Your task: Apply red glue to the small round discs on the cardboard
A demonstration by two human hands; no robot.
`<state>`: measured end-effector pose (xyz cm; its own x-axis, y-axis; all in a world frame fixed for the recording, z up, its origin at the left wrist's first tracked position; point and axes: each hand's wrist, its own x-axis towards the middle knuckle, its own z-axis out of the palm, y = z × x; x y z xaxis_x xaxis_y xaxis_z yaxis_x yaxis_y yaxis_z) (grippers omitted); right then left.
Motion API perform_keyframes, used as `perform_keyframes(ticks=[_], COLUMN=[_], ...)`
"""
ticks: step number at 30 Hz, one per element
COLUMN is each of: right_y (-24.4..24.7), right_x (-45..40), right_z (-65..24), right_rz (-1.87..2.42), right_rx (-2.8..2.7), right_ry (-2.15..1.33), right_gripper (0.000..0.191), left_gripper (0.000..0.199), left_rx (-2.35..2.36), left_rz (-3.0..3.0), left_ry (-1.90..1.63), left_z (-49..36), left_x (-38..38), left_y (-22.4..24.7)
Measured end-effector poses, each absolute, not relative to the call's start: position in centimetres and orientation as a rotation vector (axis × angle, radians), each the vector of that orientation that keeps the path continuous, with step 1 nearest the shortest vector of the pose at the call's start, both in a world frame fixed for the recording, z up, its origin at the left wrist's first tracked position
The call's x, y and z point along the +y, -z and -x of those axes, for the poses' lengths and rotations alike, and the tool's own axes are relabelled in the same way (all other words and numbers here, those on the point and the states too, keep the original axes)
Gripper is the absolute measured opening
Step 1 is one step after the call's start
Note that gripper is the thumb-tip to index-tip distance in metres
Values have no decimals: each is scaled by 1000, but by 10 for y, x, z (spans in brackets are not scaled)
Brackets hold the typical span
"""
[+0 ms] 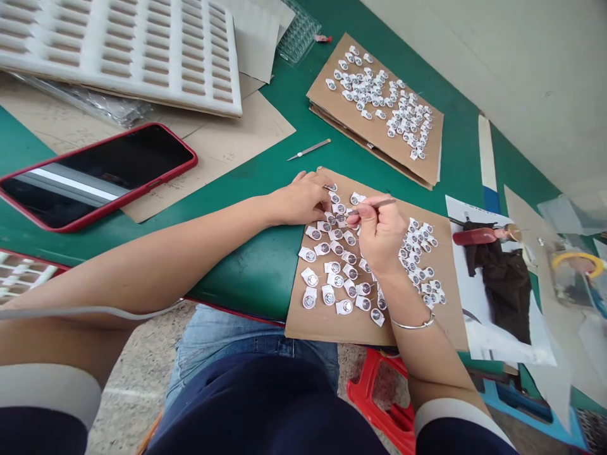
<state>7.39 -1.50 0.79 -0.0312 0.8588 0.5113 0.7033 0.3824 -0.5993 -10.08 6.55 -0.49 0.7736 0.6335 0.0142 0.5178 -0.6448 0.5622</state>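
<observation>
Green tabletop (256, 272) spreads under everything. The right hand (382, 235) pinches a slim metal tool (386, 202), its tip among small metal discs on white tabs (309, 298). The left hand's (303, 198) fingers curl down to those same pieces; whether they grip one, I cannot tell. Beneath lies a cardboard sheet (317, 325), the pieces scattered across it. Beyond are a pointed tool (309, 149), stacked cardboard (332, 104) bearing more discs, a red-cased phone (118, 164) and a white foam tray (92, 38).
</observation>
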Motion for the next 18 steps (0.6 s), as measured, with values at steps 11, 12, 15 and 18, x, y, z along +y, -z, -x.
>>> perform_keyframes(ticks=[11,12,15,18], right_y=[0,-2,-5,-4], right_x=[-19,-21,-26,-28], right_z=[-84,-83,-81,-79], right_rz=[1382,1366,1352,1380], right_rx=[-1494,-1480,-1510,-1590], right_ry=[-298,-296,-313,-310], right_gripper=[24,23,22,22], left_gripper=[17,18,17,16], left_rx=[863,851,818,837], left_rz=[-2435,-2436,-2431,-2403], left_ry=[-306,-326,-346,-296], left_z=[103,103,104,104], left_x=[63,63,62,61], left_y=[-3,-5,-8,-9])
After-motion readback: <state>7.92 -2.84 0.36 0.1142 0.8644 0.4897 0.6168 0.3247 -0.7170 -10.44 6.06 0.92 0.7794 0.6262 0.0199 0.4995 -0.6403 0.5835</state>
